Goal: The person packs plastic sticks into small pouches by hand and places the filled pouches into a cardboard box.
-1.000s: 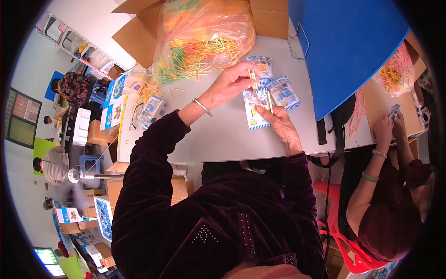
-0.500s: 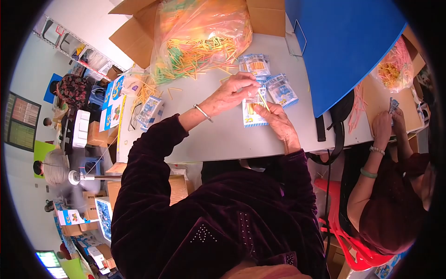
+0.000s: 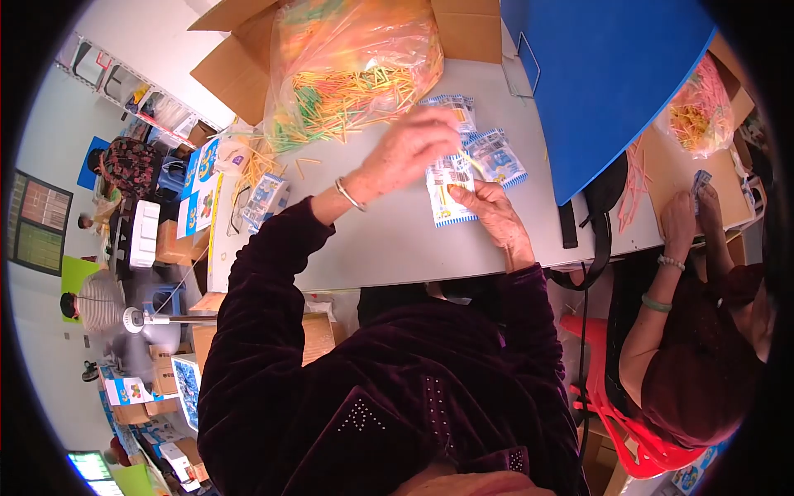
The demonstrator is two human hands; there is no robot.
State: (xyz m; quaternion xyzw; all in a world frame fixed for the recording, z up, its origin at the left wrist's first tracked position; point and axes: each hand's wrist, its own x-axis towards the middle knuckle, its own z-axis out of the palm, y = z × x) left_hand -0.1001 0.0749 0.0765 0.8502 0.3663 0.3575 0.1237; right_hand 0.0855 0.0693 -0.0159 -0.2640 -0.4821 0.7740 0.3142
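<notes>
My right hand pinches a small white and blue printed packet near its edge, above the white table. Beside it my left hand, with a bangle on the wrist, is blurred over the packet's upper end, and its fingers are too smeared to read. Behind my right hand lies another blue and white packet. One more packet lies farther back, partly covered by my left hand. Past my left hand a clear bag of thin coloured sticks spills out of a cardboard box.
At the left table edge are a packet, glasses and loose sticks. A blue panel stands at the right, near a black strap. Beyond it a person holds a small packet beside a red chair.
The thin sticks seen in my left hand a second ago no longer show there. That hand has moved slightly left and blurred. My right hand stays on the packet; the view has shifted slightly.
</notes>
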